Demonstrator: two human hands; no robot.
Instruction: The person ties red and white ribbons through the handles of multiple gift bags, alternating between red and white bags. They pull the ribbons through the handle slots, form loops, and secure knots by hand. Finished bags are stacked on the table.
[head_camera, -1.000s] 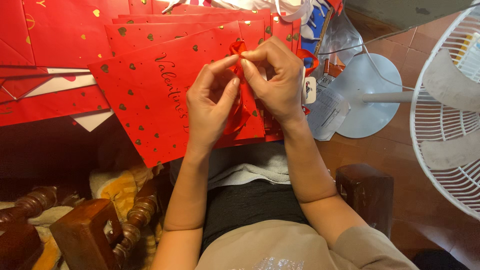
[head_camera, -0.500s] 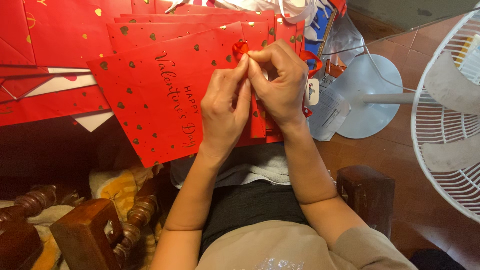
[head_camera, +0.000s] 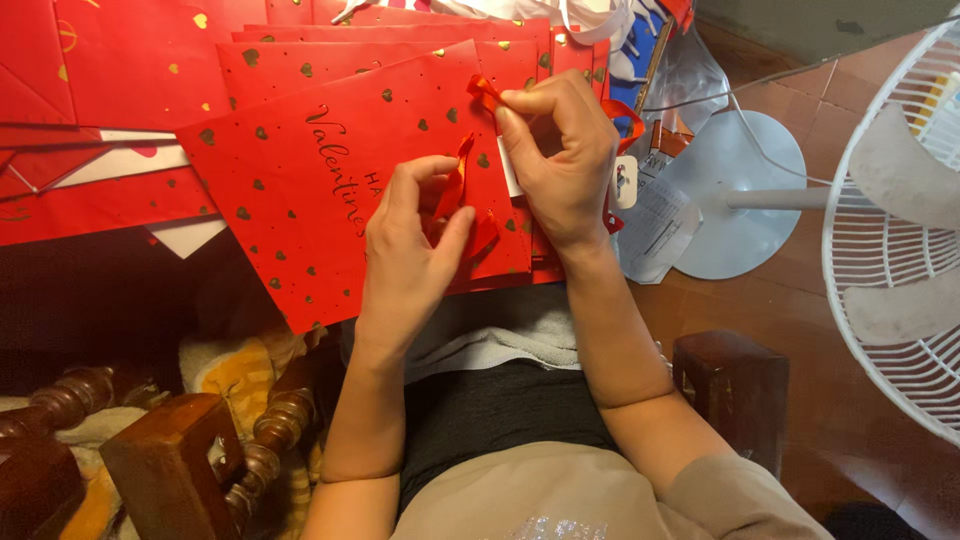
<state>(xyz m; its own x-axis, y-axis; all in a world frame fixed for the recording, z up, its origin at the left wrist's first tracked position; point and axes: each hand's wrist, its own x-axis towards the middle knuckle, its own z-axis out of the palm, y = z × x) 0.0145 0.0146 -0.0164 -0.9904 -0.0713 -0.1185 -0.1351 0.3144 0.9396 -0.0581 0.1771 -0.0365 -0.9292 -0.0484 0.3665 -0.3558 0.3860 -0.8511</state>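
Right now, line by line:

Ribbon: a thin red ribbon (head_camera: 462, 185) runs from the top edge of the front bag down its right part; its long axis goes up and down the picture, slightly tilted, with one end near the top edge and the other lower down.

Bag: a red paper bag (head_camera: 330, 190) with gold hearts and gold script lies flat and tilted on the person's lap, front of a stack of like bags; the ribbon sits along its right side.

Right hand: the right hand (head_camera: 562, 165) is at the upper end, thumb and forefinger narrowed to a pinch on the ribbon by the bag's top edge, other fingers curled.

Left hand: the left hand (head_camera: 412, 255) is lower, thumb and fingers closed on the ribbon's lower stretch, pressing it against the bag's face.

Key relation: the ribbon lies between the two hands, each holding one end of its length; the right hand is nearer the top edge of the bag, the left nearer the loose lower part.

Stack: more red bags (head_camera: 140, 90) fan out up and to the left, touching the front one.

Around: a white fan (head_camera: 900, 250) stands at the right on its round base (head_camera: 740, 200); dark carved wooden chair parts (head_camera: 190, 460) show at lower left, another wooden block (head_camera: 730, 385) at lower right.
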